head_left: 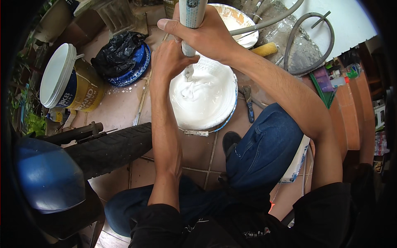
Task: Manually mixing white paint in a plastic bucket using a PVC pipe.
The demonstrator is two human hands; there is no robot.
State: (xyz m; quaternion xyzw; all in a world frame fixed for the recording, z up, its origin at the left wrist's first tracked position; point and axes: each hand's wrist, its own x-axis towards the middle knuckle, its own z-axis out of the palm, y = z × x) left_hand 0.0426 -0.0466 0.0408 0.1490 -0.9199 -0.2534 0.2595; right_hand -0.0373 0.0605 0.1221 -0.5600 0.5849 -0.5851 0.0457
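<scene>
Brown tiled floor (196, 151) underlies the work area. Nearest, blue jeans (264, 138) cover the person's bent right leg; a black tyre (115, 151) is at left. Ahead, a bucket (223, 125) of white paint (206, 101) stands on the tiles. Left hand (167, 60) is closed around the lower part of a pale pipe (192, 14); right hand (211, 37) is wrapped around it just above. Pipe runs through both grips, pointing down toward the paint; its tip cannot be made out. Scraper (249, 105) lies right of the bucket. Farther left: yellow-and-blue pail (89, 87), black bag (118, 53) on a blue lid (140, 71). Far right: grey hose (332, 39).
</scene>
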